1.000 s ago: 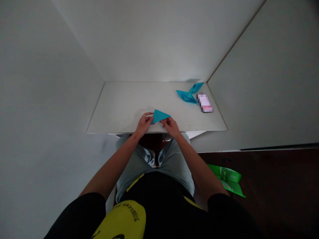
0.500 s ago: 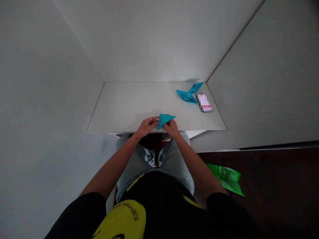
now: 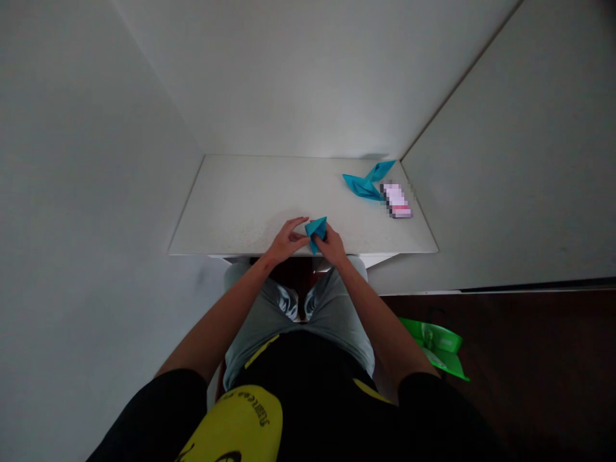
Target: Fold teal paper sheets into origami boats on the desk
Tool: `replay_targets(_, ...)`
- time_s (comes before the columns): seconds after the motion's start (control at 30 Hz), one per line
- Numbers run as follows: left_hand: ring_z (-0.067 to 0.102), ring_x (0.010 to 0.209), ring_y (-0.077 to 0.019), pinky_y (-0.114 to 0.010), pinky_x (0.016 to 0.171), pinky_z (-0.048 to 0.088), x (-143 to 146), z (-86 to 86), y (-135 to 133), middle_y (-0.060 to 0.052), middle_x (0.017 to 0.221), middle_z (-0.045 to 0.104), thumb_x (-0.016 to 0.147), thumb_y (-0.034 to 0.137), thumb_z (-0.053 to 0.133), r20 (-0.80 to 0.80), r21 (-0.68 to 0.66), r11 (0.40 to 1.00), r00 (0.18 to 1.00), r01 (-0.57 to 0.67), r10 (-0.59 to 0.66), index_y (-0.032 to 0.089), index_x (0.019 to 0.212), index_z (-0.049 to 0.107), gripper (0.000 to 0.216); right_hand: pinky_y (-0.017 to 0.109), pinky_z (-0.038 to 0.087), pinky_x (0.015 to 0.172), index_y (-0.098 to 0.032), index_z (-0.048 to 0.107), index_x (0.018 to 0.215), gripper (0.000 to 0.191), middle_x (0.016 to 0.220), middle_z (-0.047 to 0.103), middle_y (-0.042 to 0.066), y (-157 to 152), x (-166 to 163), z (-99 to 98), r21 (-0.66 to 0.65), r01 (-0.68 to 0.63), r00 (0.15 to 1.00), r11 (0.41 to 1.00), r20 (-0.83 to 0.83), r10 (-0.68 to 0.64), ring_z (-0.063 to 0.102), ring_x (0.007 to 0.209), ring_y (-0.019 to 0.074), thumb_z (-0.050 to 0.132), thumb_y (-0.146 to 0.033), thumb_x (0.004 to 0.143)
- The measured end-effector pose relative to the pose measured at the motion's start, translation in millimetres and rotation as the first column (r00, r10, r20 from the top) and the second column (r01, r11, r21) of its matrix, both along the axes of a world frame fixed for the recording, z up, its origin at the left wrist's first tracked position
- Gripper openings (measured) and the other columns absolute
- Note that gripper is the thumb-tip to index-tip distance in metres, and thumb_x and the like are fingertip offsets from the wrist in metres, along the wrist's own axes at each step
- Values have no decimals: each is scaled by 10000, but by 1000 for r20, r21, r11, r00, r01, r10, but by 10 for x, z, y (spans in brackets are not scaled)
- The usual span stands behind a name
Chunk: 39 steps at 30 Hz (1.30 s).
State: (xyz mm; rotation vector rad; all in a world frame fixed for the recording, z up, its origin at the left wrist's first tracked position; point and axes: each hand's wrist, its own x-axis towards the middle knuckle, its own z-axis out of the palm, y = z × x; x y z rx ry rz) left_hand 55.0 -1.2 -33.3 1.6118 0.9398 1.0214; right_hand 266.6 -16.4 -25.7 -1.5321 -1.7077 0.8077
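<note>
white table (image 3: pixel 250 192); blue paper (image 3: pixel 316 226) at its near edge; pale walls (image 3: pixel 298 77); dark floor (image 3: pixel 529 366)

Head view, one: worn on the person's head, facing forward and steeply down. Wide field. The black shirt (image 3: pixel 332 391) stood nearest, along the lower edge; left hand (image 3: pixel 285 244) and right hand (image 3: pixel 332 245) lay farther off, near centre, at the white tabletop (image 3: pixel 260 192); pale back wall (image 3: pixel 298 77) beyond, dark floor (image 3: pixel 529 359) lower right.

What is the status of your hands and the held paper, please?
Right hand gripping folded paper. Left hand at its edge, fingers parted, contact unclear. Other paper and phone farther back, right, clear of both hands.
</note>
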Motion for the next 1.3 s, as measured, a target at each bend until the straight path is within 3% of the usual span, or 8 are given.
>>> replay_targets(0.17, 739, 1152, -254, -402, 971, 656, 27, 18, -7, -181, 1580, 590, 876, 447, 840, 5, -6, 999, 999, -52, 52, 209, 1490, 650, 686, 368, 563, 785, -301, 730, 1362, 459, 954, 781, 0, -12, -21, 65, 3, -16, 1000, 1000, -14, 16, 651, 729, 215, 590, -344, 927)
replay_targets(0.33, 774, 997, -226, -428, 963, 661, -2, 49, 45, -135, 1507, 697, 921, 365, 713, 53, -163, 985, 997, -51, 60, 200, 1485, 668, 590, 329, 530, 674, -268, 702, 1397, 486, 859, 698, 0, -6, 16, 63, -14, -81, 969, 997, -233, 75, 580, 668, 186, 588, -445, 958)
replay_targets(0.5, 764, 1132, -275, -438, 986, 651, -33, 65, 84, -104, 1300, 803, 924, 421, 629, 126, -252, 967, 989, -44, 78, 172, 1227, 795, 426, 365, 577, 750, -253, 757, 1259, 422, 919, 739, 29, 33, 89, 1, -32, -122, 924, 992, -369, 101, 641, 739, 202, 555, -428, 932)
replay_targets(0.63, 763, 950, -243, -393, 889, 643, -41, 70, 78, -88, 1064, 829, 882, 535, 725, 84, -264, 963, 993, -59, 84, 165, 1093, 810, 434, 403, 584, 871, -247, 801, 1169, 397, 858, 748, 18, 37, 144, 1, -63, -147, 911, 987, -397, 110, 678, 804, 219, 563, -419, 902)
replay_targets(0.77, 688, 746, -182, -322, 729, 580, -43, 70, 65, -36, 883, 775, 753, 483, 886, -28, -243, 969, 999, -40, 34, 175, 1086, 762, 471, 366, 559, 804, -237, 788, 1088, 411, 930, 763, 35, 26, 115, 14, -78, -145, 910, 986, -402, 101, 652, 802, 205, 680, -579, 887)
replay_targets(1.03, 696, 840, -184, -334, 807, 575, 31, 6, 60, -31, 948, 732, 815, 508, 845, 30, -187, 980, 996, -74, 81, 201, 1208, 630, 543, 276, 427, 612, -250, 566, 1469, 754, 780, 627, -71, 35, 87, -11, -90, -180, 911, 979, -390, 132, 523, 625, 139, 803, -568, 828)
replay_targets(1.2, 656, 778, -183, -313, 745, 549, 44, 54, 98, -22, 823, 740, 889, 654, 733, -89, -176, 981, 994, -79, 64, 192, 910, 719, 463, 291, 466, 657, -242, 662, 1036, 519, 751, 627, -47, 81, 96, 70, -170, -274, 909, 946, -368, 197, 543, 668, 153, 789, -687, 800)
replay_targets(1.3, 640, 780, -178, -303, 744, 540, 56, 109, 95, -10, 807, 728, 897, 667, 703, -117, -170, 982, 991, -79, 60, 191, 887, 720, 476, 292, 442, 645, -241, 621, 813, 547, 715, 601, -29, 102, 71, 140, -163, -227, 937, 960, -304, 170, 517, 678, 156, 673, -784, 857)
